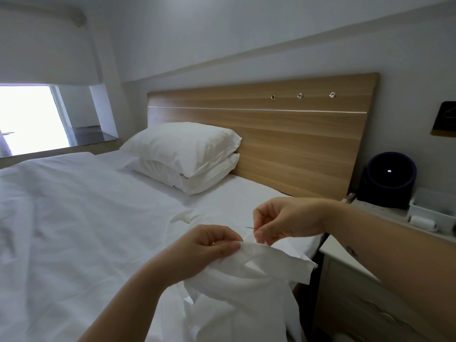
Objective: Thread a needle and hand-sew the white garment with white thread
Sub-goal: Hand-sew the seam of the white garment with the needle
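The white garment (249, 280) hangs bunched in front of me over the bed's near edge. My left hand (209, 248) pinches a folded edge of it between thumb and fingers. My right hand (286, 220) is just right of that and pinches a thin dark needle (249, 227), whose tip points left, right above the cloth edge. A short white thread runs from my right fingers down to the fabric; it is faint. A spool of white thread (422, 222) lies on the bedside surface at the right.
A bed with a white sheet (74, 218) fills the left and middle. Two stacked white pillows (187, 154) lean on a wooden headboard (283, 134). A bedside cabinet (345, 280) stands at the right, with a dark round device (388, 178) and a white tray (434, 206).
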{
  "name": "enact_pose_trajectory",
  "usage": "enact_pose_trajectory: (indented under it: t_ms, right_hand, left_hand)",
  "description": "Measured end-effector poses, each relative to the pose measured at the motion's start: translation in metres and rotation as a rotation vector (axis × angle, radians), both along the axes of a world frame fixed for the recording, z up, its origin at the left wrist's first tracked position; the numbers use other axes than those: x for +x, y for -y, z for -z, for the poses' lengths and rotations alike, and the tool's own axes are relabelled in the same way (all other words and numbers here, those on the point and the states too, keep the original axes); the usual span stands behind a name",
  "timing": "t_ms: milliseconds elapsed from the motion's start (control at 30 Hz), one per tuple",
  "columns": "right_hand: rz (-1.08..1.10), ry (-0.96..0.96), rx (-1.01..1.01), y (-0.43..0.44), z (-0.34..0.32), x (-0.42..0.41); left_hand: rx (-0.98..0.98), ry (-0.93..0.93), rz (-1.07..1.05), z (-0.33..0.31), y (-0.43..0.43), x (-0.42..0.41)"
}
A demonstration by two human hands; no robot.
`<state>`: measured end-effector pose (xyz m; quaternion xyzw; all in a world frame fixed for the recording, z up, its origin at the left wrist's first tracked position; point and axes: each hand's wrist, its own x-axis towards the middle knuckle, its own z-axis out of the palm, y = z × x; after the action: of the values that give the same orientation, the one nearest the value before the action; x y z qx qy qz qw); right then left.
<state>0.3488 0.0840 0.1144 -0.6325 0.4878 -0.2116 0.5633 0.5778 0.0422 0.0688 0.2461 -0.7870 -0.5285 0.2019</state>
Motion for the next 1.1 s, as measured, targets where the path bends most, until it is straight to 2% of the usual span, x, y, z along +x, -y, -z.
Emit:
enact_pose_trajectory:
  t_ms: [233,500,600,767,1100]
  right_hand:
    - [0.249,0.051,-0.227,-0.001,-0.006,-0.004]
    - [0.359,-0.09,-0.41,-0.003,-0.007,0.002]
    - [0.434,-0.074,-0.443,-0.007,-0.011,0.005]
    - [0.25,-0.125,-0.374,-0.023,-0.006,0.018]
    - [0.175,-0.291,-0.417,-0.031,-0.008,0.013]
  left_hand:
    - [-0.018,-0.011,0.004,-0.003,-0.004,-0.003]
    - [-0.007,-0.049,-0.012,-0.004,-0.005,-0.005]
    - [-0.03,-0.043,-0.038,-0.003,-0.003,-0.003]
    - [-0.011,-0.074,-0.096,-0.002,-0.002,-0.003]
    - [-0.119,-0.007,-0.081,-0.007,-0.002,-0.008]
